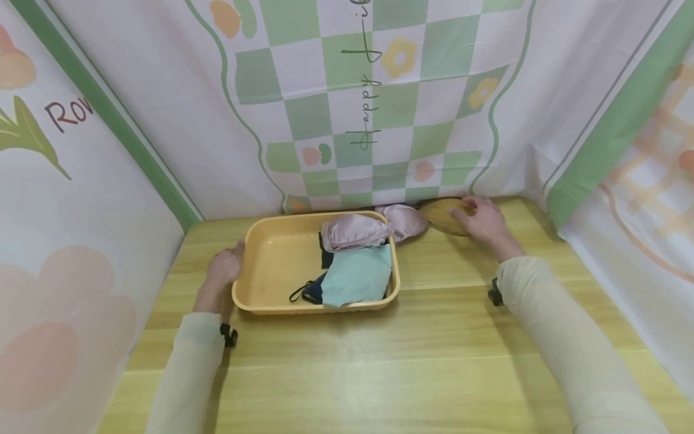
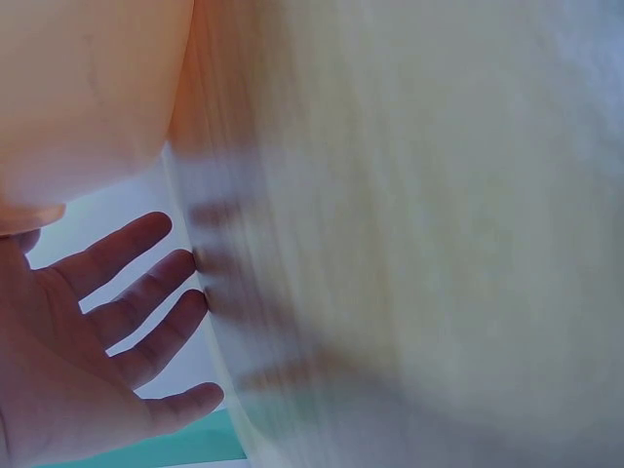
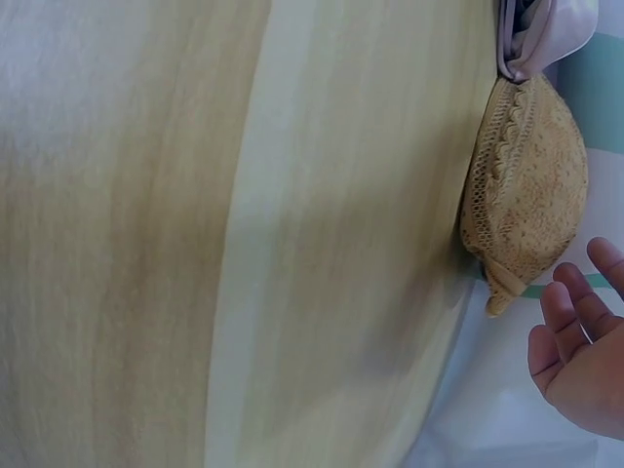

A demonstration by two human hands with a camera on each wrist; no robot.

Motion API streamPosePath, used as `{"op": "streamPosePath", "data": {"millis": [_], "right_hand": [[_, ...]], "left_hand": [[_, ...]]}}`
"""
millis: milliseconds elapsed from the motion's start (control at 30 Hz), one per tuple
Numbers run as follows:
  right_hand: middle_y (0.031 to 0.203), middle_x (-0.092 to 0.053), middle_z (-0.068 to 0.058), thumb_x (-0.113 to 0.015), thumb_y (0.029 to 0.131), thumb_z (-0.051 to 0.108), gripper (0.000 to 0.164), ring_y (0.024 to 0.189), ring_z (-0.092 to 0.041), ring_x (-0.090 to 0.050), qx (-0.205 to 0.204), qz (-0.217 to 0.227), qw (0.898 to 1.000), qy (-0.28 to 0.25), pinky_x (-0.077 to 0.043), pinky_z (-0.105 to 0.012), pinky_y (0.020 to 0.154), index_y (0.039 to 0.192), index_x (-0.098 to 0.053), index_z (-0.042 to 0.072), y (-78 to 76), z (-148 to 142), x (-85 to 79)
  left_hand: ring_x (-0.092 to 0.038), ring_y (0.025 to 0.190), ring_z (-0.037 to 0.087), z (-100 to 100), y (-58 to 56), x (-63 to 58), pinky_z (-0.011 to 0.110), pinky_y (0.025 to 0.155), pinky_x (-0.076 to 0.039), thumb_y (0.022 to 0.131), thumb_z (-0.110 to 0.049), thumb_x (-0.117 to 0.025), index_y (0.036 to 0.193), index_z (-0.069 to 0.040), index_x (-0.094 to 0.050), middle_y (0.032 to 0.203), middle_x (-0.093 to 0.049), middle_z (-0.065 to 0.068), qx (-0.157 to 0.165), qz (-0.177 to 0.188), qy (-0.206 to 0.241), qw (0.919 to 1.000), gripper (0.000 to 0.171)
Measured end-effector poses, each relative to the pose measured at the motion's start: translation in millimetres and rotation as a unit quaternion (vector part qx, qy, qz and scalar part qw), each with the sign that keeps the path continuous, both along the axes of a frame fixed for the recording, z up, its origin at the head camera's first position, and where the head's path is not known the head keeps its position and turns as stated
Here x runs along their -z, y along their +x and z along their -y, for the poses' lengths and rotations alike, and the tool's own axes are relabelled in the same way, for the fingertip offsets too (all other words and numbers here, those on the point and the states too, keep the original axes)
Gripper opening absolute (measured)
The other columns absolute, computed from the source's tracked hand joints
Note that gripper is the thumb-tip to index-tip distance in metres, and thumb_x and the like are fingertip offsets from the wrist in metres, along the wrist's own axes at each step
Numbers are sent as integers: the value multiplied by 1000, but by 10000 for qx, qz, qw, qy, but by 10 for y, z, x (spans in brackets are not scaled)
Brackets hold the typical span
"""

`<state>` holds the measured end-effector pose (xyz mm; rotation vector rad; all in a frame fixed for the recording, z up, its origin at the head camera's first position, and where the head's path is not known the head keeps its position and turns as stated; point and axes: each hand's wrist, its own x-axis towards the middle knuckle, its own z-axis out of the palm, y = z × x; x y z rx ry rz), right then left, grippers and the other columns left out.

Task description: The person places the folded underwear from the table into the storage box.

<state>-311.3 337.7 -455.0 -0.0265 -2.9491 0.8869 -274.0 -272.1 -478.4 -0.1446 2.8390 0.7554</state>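
The tan cup lies on the table, outside the tray; the right hand is at its end, fingers loosely parted, gripping nothing (contact I cannot tell). An outer pink cup sits beside it. Apparently partway: the inner pink cup and green cloth are in. The left hand, fingers straight, flanks the tray.

Before you, the wood-grain tabletop carries a yellow plastic tray and, along its back edge, a tan lace bra, with a pink satin cup between them probably resting there too.
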Motion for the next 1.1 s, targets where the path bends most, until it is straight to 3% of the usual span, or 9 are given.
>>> {"op": "streamPosePath", "data": {"millis": [300, 567, 800, 1100], "right_hand": [[150, -37, -32, -49, 97, 61, 80, 139, -57, -28, 91, 9, 10000, 9, -22, -68, 114, 148, -39, 0, -35, -62, 76], [157, -24, -36, -52, 93, 64, 91, 140, -62, -19, 131, 239, 9993, 238, -19, -73, 113, 159, -22, 9, -101, -105, 165], [156, -26, -37, -67, 83, 66, 110, 138, -61, -22, 169, 369, 9981, 465, -23, -74, 110, 161, -10, 13, -155, -107, 253], [153, -31, -34, -74, 79, 57, 111, 130, -60, -30, 131, 369, 9967, 712, -28, -74, 102, 160, -14, 11, -250, -82, 370]], "left_hand": [[-42, 135, 53, -10, 5, -8, 62, 116, -33, 101, -60, 2, 144, 7, -44, 146, -46, 34, -10, -6, 39, 10000, 92], [-42, 135, 54, -15, 5, -16, 62, 116, -32, 101, -61, 3, 145, 7, -43, 147, -45, 34, -53, 74, 20, 10000, 93], [-43, 134, 53, -15, 2, -8, 61, 116, -33, 102, -60, 1, 143, 8, -45, 145, -46, 34, -91, -7, 19, 10000, 91], [-43, 135, 53, -20, 1, -7, 60, 117, -32, 101, -61, 1, 143, 8, -44, 146, -46, 34, -145, 15, 16, 9999, 93]]}}
